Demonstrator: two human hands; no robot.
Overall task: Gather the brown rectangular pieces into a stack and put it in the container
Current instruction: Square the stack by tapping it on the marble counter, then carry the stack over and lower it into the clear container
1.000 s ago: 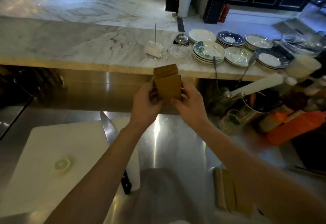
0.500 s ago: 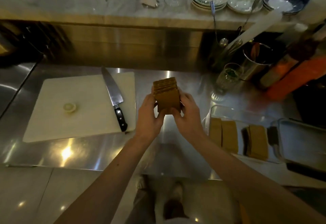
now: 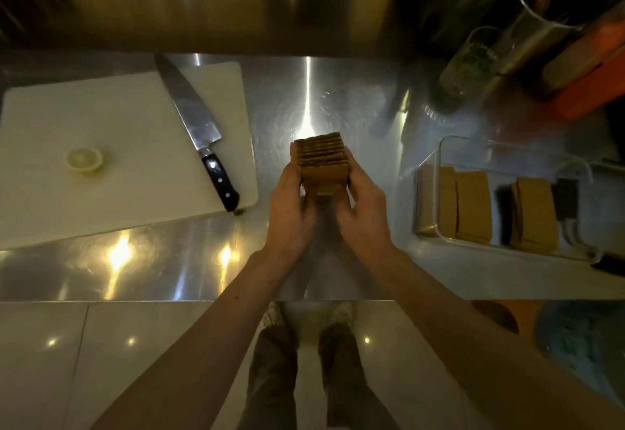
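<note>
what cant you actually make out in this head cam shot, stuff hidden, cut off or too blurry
- Stack of brown pieces: its lower part is covered by the left hand and right hand, so the count is unclear.
- Clear container: its right end is cut off by the frame edge, and glare blurs its walls.
- Bottles and cups at top right: motion-blurred and dark, contents unreadable.
- Round slice on the cutting board: too small to identify.

Brown stack [image 3: 320, 158], white cutting board [image 3: 111, 158], black-handled silver knife [image 3: 199, 131], pale yellow slice [image 3: 84, 159], orange bottle [image 3: 590, 87] far right.
</note>
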